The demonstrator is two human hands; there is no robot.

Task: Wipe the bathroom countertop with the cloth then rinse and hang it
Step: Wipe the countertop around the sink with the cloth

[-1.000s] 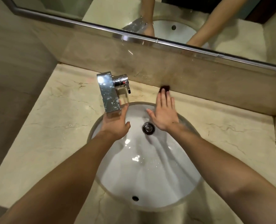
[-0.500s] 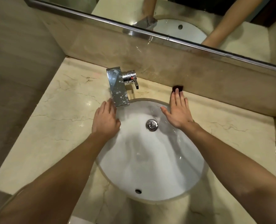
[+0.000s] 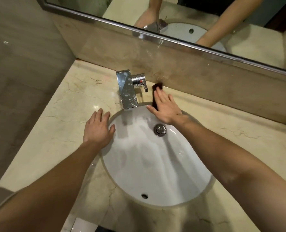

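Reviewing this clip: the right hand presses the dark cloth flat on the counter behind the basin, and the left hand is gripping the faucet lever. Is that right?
Not quite. In the head view the left hand lies flat on the countertop at the basin's left rim, clear of the faucet and its lever. The rest holds: the right hand presses the dark cloth flat behind the basin.

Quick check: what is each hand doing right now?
Left hand: open, flat on the countertop at the sink rim, holding nothing.
Right hand: open, pressing flat on the dark cloth.
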